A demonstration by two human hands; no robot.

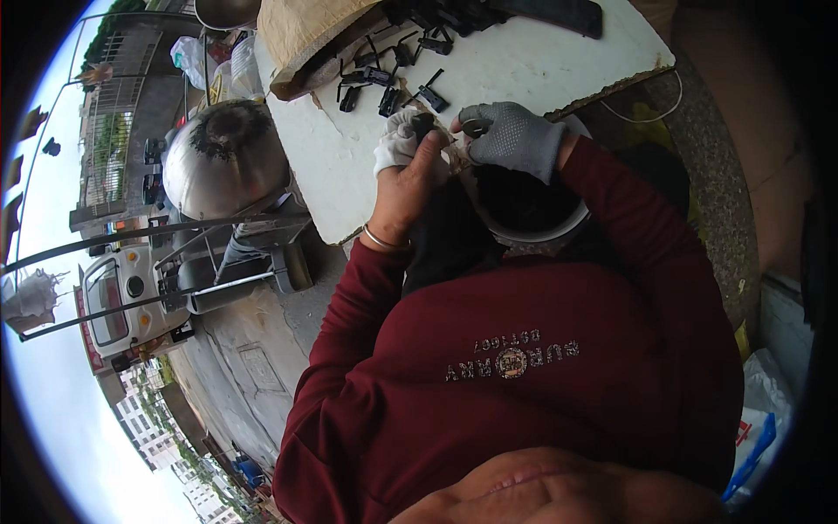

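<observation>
Up top stretches a white table (336,188), a basin (543,234) beside its edge. The right hand (515,138) curls, its hold unclear; the left hand (410,159) pinches a small black part (422,125) by the table's edge, near loose black pieces (428,93).

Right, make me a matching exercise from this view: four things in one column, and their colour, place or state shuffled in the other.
Things
1. Left hand
2. Right hand
3. Round metal vessel
4. Small black parts

Descriptions
A. Silvery, with a dark patch
B. Scattered on the white tabletop
C. Thumb bare, beside a white glove
D. In a grey glove

Right pairs: 1-C, 2-D, 3-A, 4-B
</observation>
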